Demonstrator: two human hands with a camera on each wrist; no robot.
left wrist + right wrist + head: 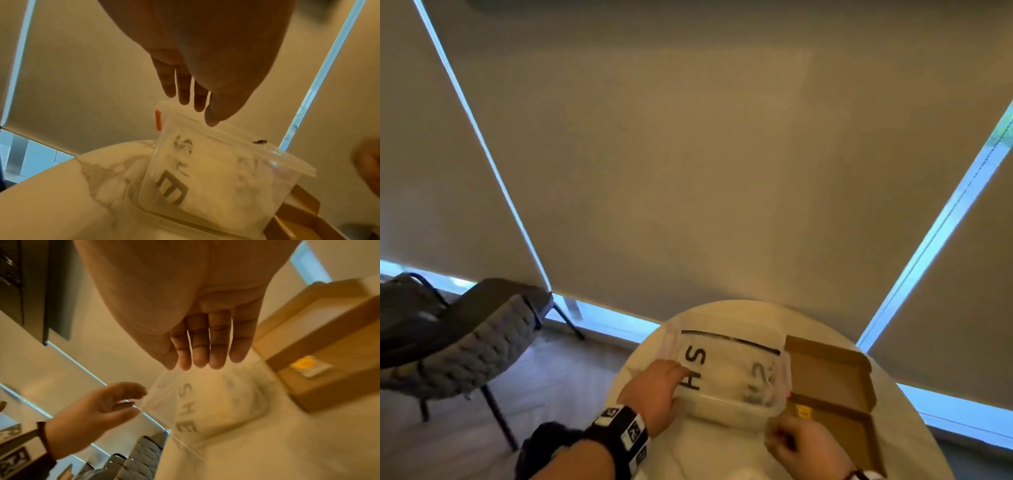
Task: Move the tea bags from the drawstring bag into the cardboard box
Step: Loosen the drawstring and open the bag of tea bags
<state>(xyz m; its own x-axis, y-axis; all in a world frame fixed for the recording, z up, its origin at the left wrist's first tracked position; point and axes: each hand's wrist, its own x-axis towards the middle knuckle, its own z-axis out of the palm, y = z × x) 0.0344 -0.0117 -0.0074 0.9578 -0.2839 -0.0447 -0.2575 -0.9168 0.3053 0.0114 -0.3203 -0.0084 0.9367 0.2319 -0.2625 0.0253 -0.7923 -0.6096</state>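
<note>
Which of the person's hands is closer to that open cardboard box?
Right. The right hand hovers just beside the cardboard box's near corner, while the left hand is at the far side of the clear bag, away from the box.

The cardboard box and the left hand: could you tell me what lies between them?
In the head view, the clear bag lies between the left hand and the open cardboard box.

Left wrist [619,430]: black band with white-bordered square marker tags; dark sleeve [551,445] behind it. Right wrist [864,475]: band edge only, dark and white.
</note>
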